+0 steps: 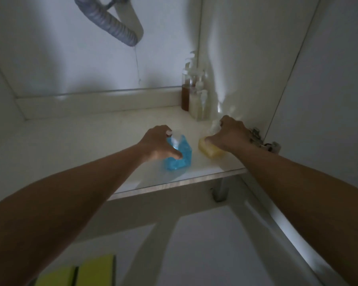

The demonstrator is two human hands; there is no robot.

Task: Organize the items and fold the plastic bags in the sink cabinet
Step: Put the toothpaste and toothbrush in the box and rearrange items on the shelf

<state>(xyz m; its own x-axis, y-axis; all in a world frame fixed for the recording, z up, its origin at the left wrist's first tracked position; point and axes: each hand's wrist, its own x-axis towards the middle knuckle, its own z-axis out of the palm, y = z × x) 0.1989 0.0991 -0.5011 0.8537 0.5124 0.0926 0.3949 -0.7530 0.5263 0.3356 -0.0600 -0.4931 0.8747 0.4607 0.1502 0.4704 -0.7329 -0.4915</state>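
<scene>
My left hand (160,144): grip closed on clear blue-liquid pump bottle (179,156). Right hand (228,135): grip closed on yellow-liquid pump bottle (210,149). Both near cabinet floor (91,139) front edge, well forward of bottle cluster (194,98) in back corner. Sorting partly done; no plastic bags visible, folding seemingly left.

Home sink cabinet, drain hose (112,23), soap bottles (194,93)

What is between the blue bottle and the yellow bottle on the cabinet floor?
Nothing: in the head view, only bare cabinet floor separates the blue bottle from the yellow bottle.
</scene>
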